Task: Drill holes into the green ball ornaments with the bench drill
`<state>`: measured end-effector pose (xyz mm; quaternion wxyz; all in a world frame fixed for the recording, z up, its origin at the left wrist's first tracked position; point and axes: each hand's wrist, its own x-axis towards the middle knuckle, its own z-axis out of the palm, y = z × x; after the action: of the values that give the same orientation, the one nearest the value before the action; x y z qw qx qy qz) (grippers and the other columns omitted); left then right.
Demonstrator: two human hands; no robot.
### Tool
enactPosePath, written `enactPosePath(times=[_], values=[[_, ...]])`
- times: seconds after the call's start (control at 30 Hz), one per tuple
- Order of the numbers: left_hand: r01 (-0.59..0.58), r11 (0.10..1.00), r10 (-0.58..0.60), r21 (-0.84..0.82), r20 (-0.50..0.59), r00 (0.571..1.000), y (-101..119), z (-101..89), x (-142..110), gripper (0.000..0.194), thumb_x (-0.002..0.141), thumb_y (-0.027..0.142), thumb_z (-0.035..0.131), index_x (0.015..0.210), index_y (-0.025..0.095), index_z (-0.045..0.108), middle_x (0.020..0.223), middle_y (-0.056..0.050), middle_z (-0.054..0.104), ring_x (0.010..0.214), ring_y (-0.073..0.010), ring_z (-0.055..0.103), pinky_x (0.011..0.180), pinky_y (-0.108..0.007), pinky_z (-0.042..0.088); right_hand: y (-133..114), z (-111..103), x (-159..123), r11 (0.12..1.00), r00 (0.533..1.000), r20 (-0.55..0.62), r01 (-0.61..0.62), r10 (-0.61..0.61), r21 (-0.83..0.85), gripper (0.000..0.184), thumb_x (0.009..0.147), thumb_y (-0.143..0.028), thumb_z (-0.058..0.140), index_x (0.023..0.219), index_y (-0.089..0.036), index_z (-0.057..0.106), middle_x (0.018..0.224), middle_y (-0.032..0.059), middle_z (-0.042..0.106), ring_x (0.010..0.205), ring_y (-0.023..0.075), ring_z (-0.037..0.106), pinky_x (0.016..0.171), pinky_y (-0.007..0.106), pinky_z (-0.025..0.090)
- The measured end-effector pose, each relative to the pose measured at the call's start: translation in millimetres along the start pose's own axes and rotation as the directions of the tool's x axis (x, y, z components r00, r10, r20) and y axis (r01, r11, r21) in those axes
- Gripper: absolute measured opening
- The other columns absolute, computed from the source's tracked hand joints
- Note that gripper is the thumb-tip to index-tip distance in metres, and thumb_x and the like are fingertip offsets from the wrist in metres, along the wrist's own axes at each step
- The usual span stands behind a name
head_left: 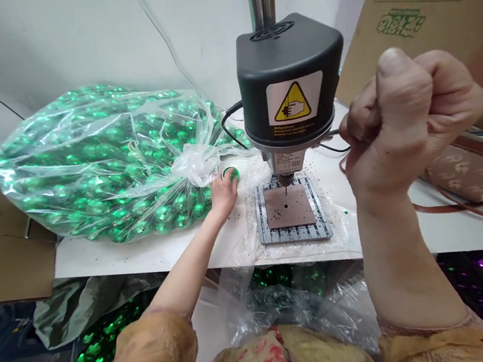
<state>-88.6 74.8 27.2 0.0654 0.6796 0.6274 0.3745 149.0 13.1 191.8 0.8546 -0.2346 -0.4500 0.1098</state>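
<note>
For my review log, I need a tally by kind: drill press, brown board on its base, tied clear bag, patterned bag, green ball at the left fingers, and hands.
Drill press: 1
Brown board: 1
Tied clear bag: 1
Patterned bag: 1
Green ball: 1
Hands: 2, left hand and right hand
Total: 7

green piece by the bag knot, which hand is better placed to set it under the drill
Left, I'd say: the left hand has its fingers on the green piece, while the right hand is raised, closed, beside the drill head.
</note>
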Motion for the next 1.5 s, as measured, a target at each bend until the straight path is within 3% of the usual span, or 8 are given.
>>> enactPosePath(times=[0.1,0.23,0.37,0.47,0.6,0.7,1.33,1.5], values=[[0.137,0.989,-0.142,0.06,0.083,0.986,-12,10.8,34,0.028,0.091,0.027,0.065,0.119,0.02,0.067,0.103,-0.013,0.07,0.113,-0.0351,0.062,0.103,-0.047,0.042,-1,0,-1,1.0,1.0,0.0,-0.017,0.017,-0.015,0.041,0.087,-0.023,0.057,0.055,-0.02,0.032,0.045,-0.0077,0.035,0.042,-0.0005,0.032,0.046,0.024,0.023],[0.145,0.984,-0.16,0.105,0.158,0.974,-12,13.7,38,0.025,0.092,0.033,0.065,0.113,0.021,0.069,0.104,-0.011,0.07,0.104,-0.0313,0.064,0.096,-0.042,0.045,0,-1,-1,1.0,1.0,-0.002,-0.007,0.007,0.003,0.041,0.087,-0.022,0.057,0.055,-0.021,0.032,0.044,-0.0079,0.034,0.04,0.0004,0.03,0.044,0.025,0.023],[0.024,0.999,-0.025,-0.032,-0.037,0.999,8,-1.5,11,0.034,0.087,0.031,0.07,0.12,0.025,0.067,0.116,-0.008,0.068,0.109,-0.0278,0.063,0.097,-0.038,0.046,2,-3,-2,1.0,1.0,0.003,-0.018,0.018,-0.016,0.041,0.087,-0.024,0.059,0.055,-0.021,0.033,0.044,-0.008,0.036,0.04,0.0034,0.031,0.044,0.026,0.023],[0.04,0.963,-0.078,-0.265,-0.136,0.988,31,-11.0,-21,0.043,0.083,0.035,0.075,0.123,0.024,0.066,0.12,-0.009,0.068,0.108,-0.025,0.063,0.094,-0.036,0.048,4,-5,-2,1.0,1.0,-0.013,-0.012,0.012,-0.016,0.041,0.086,-0.024,0.06,0.055,-0.022,0.035,0.044,-0.0078,0.037,0.039,0.0059,0.031,0.043,0.028,0.022],[0.314,0.625,-0.257,-0.714,0.191,0.947,56,-3.9,-57,0.052,0.079,0.051,0.077,0.117,0.019,0.064,0.103,-0.008,0.071,0.082,-0.0167,0.066,0.068,-0.027,0.051,6,-5,-2,1.0,1.0,-0.017,0.007,-0.008,-0.001,0.041,0.087,-0.024,0.06,0.056,-0.023,0.034,0.044,-0.0083,0.035,0.038,0.0069,0.03,0.042,0.028,0.022],[0.424,0.455,-0.271,-0.783,0.332,0.903,64,10.5,-68,0.058,0.072,0.055,0.083,0.111,0.017,0.062,0.092,-0.005,0.071,0.079,-0.0156,0.067,0.065,-0.025,0.051,6,-6,-2,1.0,1.0,-0.01,0.011,-0.011,0.001,0.042,0.087,-0.024,0.061,0.056,-0.023,0.034,0.043,-0.0087,0.034,0.038,0.0062,0.03,0.042,0.028,0.023],[0.152,0.786,-0.001,-0.6,0.244,0.97,63,36.5,-76,0.052,0.074,0.041,0.085,0.119,0.022,0.066,0.119,-0.009,0.069,0.109,-0.0253,0.065,0.095,-0.04,0.05,5,-6,-4,1.0,1.0,0.009,0.016,-0.016,0.017,0.042,0.088,-0.023,0.06,0.058,-0.021,0.03,0.048,-0.0088,0.029,0.042,0.0018,0.033,0.047,0.022,0.025],[0.097,0.673,0.115,-0.733,0.233,0.966,66,43.7,-86,0.049,0.076,0.041,0.085,0.114,0.021,0.061,0.131,-0.012,0.064,0.127,-0.028,0.06,0.109,-0.044,0.046,7,-6,-3,0.999,1.0,0.002,0.026,-0.026,0.034,0.043,0.086,-0.023,0.061,0.058,-0.023,0.029,0.046,-0.0089,0.029,0.04,0.0046,0.03,0.044,0.027,0.023]])
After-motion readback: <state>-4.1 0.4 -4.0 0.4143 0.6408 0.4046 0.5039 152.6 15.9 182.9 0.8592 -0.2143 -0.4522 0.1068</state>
